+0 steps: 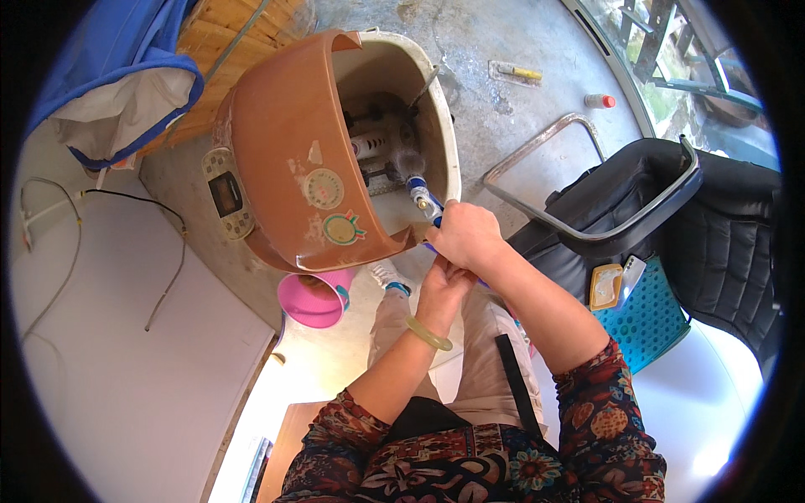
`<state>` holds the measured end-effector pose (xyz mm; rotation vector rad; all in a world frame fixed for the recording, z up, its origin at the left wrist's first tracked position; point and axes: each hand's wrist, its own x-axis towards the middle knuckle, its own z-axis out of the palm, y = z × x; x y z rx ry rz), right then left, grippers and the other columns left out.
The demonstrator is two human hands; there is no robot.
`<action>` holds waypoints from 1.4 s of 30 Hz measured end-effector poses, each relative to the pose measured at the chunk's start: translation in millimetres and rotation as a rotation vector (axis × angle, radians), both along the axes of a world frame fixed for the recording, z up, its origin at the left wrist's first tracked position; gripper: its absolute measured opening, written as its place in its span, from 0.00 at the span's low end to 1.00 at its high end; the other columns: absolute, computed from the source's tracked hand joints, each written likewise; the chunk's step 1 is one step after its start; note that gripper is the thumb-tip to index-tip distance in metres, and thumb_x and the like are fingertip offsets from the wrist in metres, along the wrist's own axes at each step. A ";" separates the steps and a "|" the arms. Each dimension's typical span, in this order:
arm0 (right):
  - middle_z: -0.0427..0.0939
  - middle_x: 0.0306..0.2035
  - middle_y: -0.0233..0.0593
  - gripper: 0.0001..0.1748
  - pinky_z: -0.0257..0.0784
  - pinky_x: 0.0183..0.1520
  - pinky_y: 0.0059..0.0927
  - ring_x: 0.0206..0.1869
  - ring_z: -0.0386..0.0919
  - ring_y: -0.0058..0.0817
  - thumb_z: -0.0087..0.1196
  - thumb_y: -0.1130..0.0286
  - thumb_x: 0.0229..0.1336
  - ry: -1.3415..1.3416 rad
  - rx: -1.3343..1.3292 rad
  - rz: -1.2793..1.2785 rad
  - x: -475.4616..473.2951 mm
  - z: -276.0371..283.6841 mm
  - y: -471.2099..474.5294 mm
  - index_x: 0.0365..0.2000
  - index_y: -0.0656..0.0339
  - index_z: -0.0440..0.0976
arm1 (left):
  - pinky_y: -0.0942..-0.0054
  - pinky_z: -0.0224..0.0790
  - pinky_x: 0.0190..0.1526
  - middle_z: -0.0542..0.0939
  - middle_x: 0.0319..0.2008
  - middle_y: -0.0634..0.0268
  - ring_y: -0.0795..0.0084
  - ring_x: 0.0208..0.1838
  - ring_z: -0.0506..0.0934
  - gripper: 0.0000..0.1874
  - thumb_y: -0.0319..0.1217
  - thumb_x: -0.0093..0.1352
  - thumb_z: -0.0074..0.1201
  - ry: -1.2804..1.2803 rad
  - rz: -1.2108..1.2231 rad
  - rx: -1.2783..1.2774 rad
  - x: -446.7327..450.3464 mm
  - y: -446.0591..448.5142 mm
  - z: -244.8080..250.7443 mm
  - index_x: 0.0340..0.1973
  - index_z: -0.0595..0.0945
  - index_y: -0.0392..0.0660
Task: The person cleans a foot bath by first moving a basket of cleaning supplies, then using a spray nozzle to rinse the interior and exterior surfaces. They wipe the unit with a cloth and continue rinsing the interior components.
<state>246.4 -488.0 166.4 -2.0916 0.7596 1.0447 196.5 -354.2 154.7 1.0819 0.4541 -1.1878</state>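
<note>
Before me stands a brown plastic foot-bath tub [277,144], tilted, with its pale inner wall showing. Dark rollers and a white ribbed part [370,144] lie at its bottom. My right hand [468,236] grips a metal spray nozzle [422,200] with blue parts, at the tub's near rim. The nozzle points inward, and a blurred spray spreads from its tip. Just below, my left hand [445,289] is curled around what looks like a blue-purple hose [483,283], mostly hidden by my hands. A pale green bangle circles my left wrist.
A pink bucket [314,302] stands below the tub. To the right are a black armchair [604,195], a teal stool [654,320], a soap dish [605,286] and a phone [631,276]. A trowel [516,73] and bottle [599,101] lie on the wet floor. Blue fabric [135,82] hangs left.
</note>
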 end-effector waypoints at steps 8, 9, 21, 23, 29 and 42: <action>0.82 0.35 0.57 0.27 0.76 0.48 0.44 0.41 0.82 0.50 0.54 0.51 0.54 0.030 0.104 -0.023 -5.3 -4.2 5.0 0.33 0.71 0.80 | 0.71 0.66 0.60 0.72 0.56 0.63 0.72 0.58 0.73 0.30 0.19 0.67 0.52 0.034 0.069 -0.030 -14.4 7.9 -7.0 0.64 0.62 0.42; 0.82 0.35 0.57 0.27 0.76 0.48 0.44 0.41 0.82 0.50 0.54 0.50 0.55 0.023 0.126 -0.031 -4.2 -3.8 5.4 0.33 0.70 0.80 | 0.71 0.66 0.60 0.72 0.56 0.63 0.72 0.57 0.73 0.30 0.19 0.67 0.52 0.026 0.085 -0.036 -15.7 8.5 -7.6 0.65 0.62 0.43; 0.82 0.36 0.59 0.41 0.75 0.50 0.44 0.44 0.81 0.51 0.55 0.35 0.50 0.001 0.312 -0.033 -17.5 -8.4 2.3 0.34 0.73 0.80 | 0.71 0.72 0.46 0.79 0.45 0.71 0.77 0.46 0.77 0.18 0.28 0.69 0.55 0.050 0.051 0.249 -26.5 1.1 -5.6 0.53 0.71 0.51; 0.81 0.37 0.60 0.42 0.74 0.50 0.44 0.45 0.80 0.51 0.56 0.35 0.49 -0.032 0.328 -0.046 -22.1 -9.9 4.0 0.36 0.74 0.78 | 0.72 0.73 0.46 0.79 0.45 0.70 0.77 0.46 0.78 0.17 0.28 0.69 0.56 0.047 0.048 0.266 -27.2 3.5 -8.5 0.52 0.72 0.51; 0.80 0.42 0.61 0.46 0.73 0.51 0.45 0.47 0.79 0.52 0.57 0.35 0.48 -0.070 0.347 -0.031 -33.1 -15.7 3.4 0.44 0.76 0.72 | 0.72 0.74 0.45 0.79 0.45 0.71 0.76 0.46 0.79 0.17 0.28 0.69 0.56 -0.025 -0.025 0.329 -33.6 8.1 -15.7 0.52 0.73 0.50; 0.79 0.43 0.59 0.42 0.71 0.53 0.44 0.49 0.77 0.53 0.55 0.37 0.52 -0.155 0.427 -0.144 -72.3 -9.3 6.1 0.50 0.67 0.70 | 0.72 0.73 0.43 0.80 0.41 0.67 0.74 0.42 0.79 0.17 0.20 0.66 0.55 -0.186 -0.158 0.253 -41.9 44.8 -28.3 0.51 0.74 0.42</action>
